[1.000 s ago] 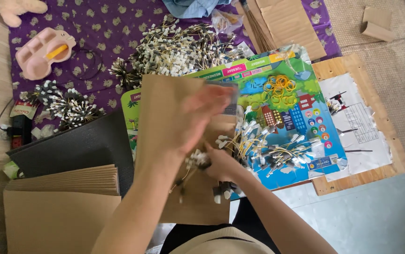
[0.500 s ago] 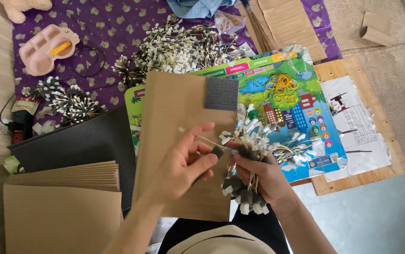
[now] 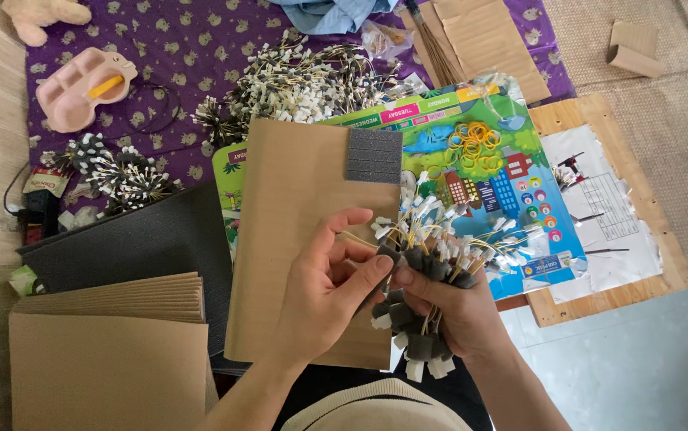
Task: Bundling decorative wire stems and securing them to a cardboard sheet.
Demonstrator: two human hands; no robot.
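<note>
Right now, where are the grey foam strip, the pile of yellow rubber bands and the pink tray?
grey foam strip [image 3: 374, 155]: head view, middle of the strip.
yellow rubber bands [image 3: 472, 146]: head view, centre of the pile.
pink tray [image 3: 73, 104]: head view, its lower bare part.

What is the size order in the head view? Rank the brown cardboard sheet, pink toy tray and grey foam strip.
1. Brown cardboard sheet, largest by far.
2. Pink toy tray.
3. Grey foam strip, slightly smaller than the tray; it lies nearer the camera, so that gap is unsure.
</note>
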